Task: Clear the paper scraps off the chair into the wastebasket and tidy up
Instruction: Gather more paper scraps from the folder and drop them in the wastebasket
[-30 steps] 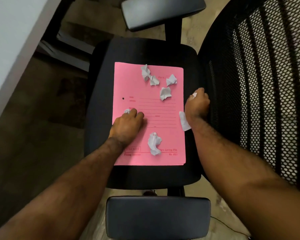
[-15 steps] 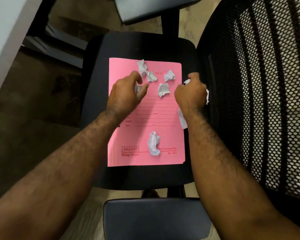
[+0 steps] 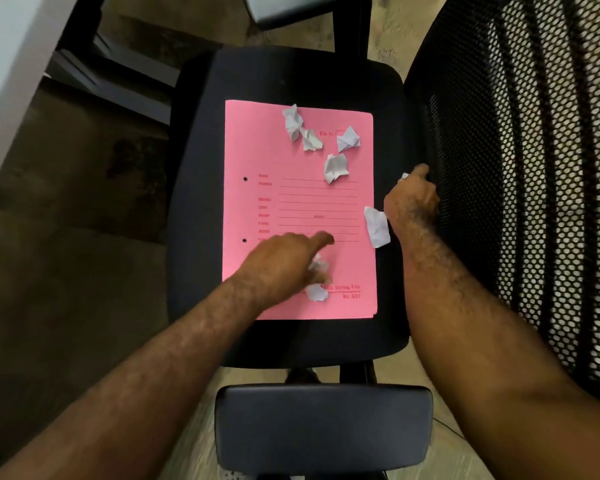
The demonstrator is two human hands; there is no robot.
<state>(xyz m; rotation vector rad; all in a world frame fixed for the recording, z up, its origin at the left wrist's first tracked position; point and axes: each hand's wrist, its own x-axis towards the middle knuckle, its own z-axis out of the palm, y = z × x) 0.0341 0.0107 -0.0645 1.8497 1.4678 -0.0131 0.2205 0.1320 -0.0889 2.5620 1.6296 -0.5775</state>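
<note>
A crumpled scrap [image 3: 318, 265] is pinched by the left hand [image 3: 284, 263] on the pink folder [image 3: 274, 161]; a small scrap [image 3: 404, 176], apparently, is clamped in the right hand [image 3: 411, 202].

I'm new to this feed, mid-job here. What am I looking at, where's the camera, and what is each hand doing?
There is no machine: a person wears one camera on the head, looking down at bare arms. Below is a black chair seat with a pink folder on it, strewn with crumpled paper scraps. The left hand reaches onto a scrap near the folder's lower edge. The right hand sits at the folder's right edge with a bit of white paper at its fingertips. No wastebasket shows.
</note>
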